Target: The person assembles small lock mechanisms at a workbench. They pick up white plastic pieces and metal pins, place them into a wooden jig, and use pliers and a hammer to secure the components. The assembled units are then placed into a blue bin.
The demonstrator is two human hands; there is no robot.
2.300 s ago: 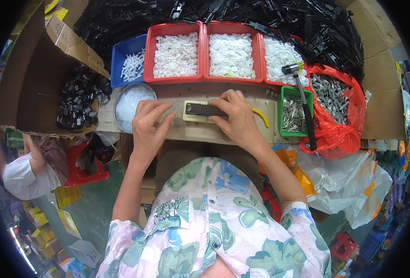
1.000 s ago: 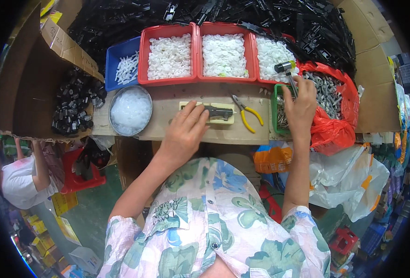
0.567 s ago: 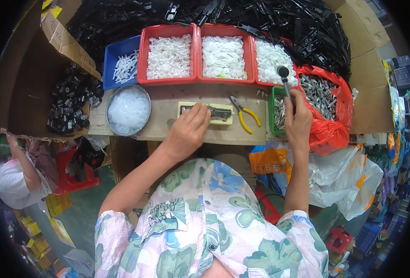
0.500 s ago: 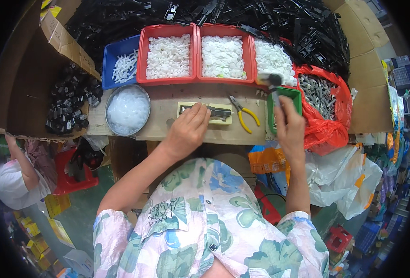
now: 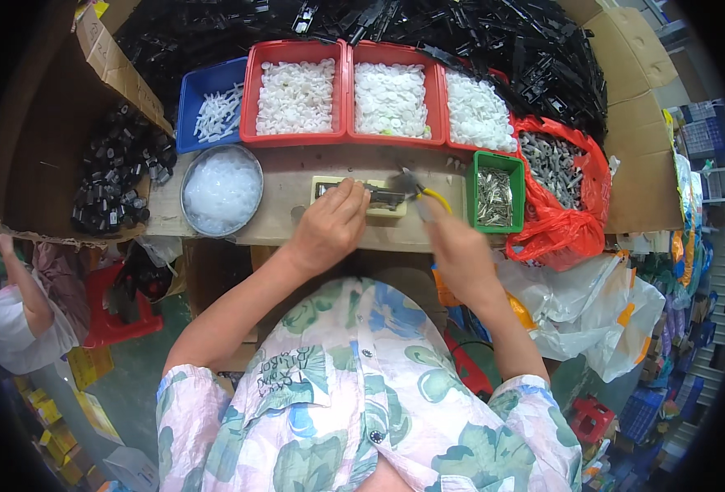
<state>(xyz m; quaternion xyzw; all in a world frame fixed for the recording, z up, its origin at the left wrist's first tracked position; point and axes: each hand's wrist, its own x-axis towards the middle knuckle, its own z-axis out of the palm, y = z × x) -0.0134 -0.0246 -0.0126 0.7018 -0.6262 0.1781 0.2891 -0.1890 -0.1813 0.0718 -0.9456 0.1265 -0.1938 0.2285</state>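
A cream rectangular holding block lies on the cardboard work surface with a slim black plastic part in it. My left hand presses its closed fingers on this part, hiding its middle. My right hand is closed round a hammer, whose dark head is smeared by motion above the right end of the part. Whether the head touches the part cannot be told. Yellow-handled pliers lie just right of the block, partly behind the hammer and right hand.
Red bins of white plastic pieces and a blue bin stand behind. A green bin of small metal pieces and a red bag are right; a round metal dish sits left. Black parts pile up beyond.
My right hand has swung the hammer left and down, from above the green bin to the block. The left hand stays on the part. The view has shifted slightly.
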